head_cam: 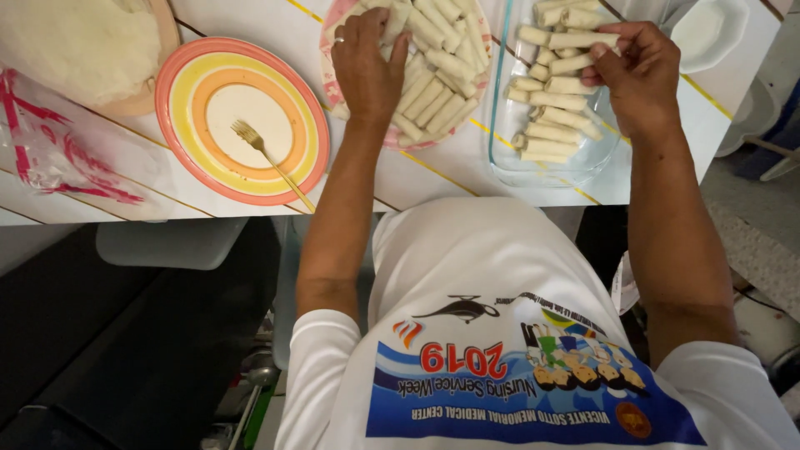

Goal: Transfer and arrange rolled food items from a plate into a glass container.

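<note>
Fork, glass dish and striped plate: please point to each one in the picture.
fork (265, 153), head view, on the middle of its handle.
glass dish (533, 175), head view, on its near rim.
striped plate (179, 100), head view, on its coloured rim.

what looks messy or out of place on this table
Nothing is spilled or broken. The rolls in the glass dish lie fairly neatly side by side, while those on the pink plate are heaped at mixed angles. A fork lies loose on the striped plate, its handle poking over the rim.
</note>
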